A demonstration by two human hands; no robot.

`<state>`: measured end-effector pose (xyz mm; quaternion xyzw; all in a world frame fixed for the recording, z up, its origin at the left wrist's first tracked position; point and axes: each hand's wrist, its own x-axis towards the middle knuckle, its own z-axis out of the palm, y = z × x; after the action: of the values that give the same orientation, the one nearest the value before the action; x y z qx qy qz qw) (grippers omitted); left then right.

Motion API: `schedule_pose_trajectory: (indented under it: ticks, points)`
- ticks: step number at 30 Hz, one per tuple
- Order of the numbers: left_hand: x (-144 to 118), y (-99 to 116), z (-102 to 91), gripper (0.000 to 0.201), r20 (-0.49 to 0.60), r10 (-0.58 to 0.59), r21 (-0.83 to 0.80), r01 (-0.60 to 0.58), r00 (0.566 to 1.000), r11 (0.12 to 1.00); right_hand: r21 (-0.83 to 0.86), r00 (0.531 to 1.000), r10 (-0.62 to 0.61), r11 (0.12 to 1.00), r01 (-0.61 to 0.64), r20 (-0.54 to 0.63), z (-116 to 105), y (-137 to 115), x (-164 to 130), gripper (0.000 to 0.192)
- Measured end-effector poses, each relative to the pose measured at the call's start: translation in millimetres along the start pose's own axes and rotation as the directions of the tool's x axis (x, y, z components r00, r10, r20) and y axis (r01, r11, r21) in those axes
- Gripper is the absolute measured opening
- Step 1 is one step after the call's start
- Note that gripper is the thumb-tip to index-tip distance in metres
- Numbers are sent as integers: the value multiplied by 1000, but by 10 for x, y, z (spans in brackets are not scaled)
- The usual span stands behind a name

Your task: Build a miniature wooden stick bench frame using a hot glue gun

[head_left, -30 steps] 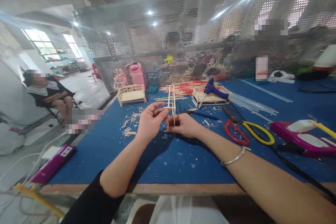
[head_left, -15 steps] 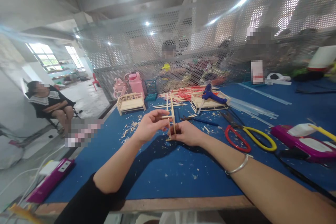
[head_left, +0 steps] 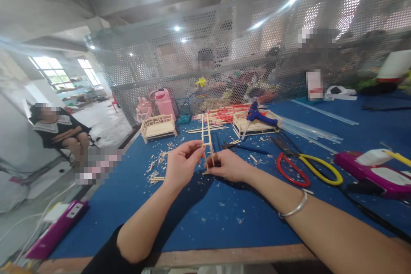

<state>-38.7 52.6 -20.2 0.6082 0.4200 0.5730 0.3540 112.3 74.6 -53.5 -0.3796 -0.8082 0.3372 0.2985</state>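
Observation:
A small frame of thin wooden sticks stands upright on the blue table, between my hands. My left hand pinches it at the left side, near a crosspiece. Lower down, my right hand grips its base from the right; some of those fingers are hidden behind the sticks. Beyond the frame lies a pile of red and pale sticks. A miniature wooden bench sits at the back left. Another wooden piece at the back right has a blue glue gun lying on it.
Scissors with red and yellow handles, blue-handled pliers, clear glue sticks and a purple power strip lie to the right. Another purple strip is at the left edge. Wood scraps litter the table. A person sits at left.
My left hand has slid slightly down and left along the stick frame and still pinches it. My right hand stays at its base. The view has shifted a little.

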Motion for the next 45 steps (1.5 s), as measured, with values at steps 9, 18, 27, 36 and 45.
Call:
schedule_pose_trajectory:
  ticks: [9, 18, 27, 36, 45]
  points:
    - [32, -72, -30, 26, -27, 23, 1, -23, 999, 1000, 33, 1000, 5, 999, -5, 4, -8, 15, -4, 4]
    - [24, -71, 10, 27, -12, -1, -50, 1, 1000, 999, 96, 1000, 18, 995, -20, 19, -33, 53, -13, 6]
    - [27, -79, 18, 26, -30, 17, -57, -19, 999, 998, -10, 998, -19, 1000, 19, -60, -82, 66, -46, 12]
    - [13, -89, 28, 20, -17, 5, -68, -6, 1000, 998, -110, 999, -51, 993, 48, -19, -25, 54, -19, 9]
    - [6, -87, 28, 21, -14, 20, -58, -20, 1000, 998, -146, 999, -44, 989, 39, -29, -7, 34, -17, 11]
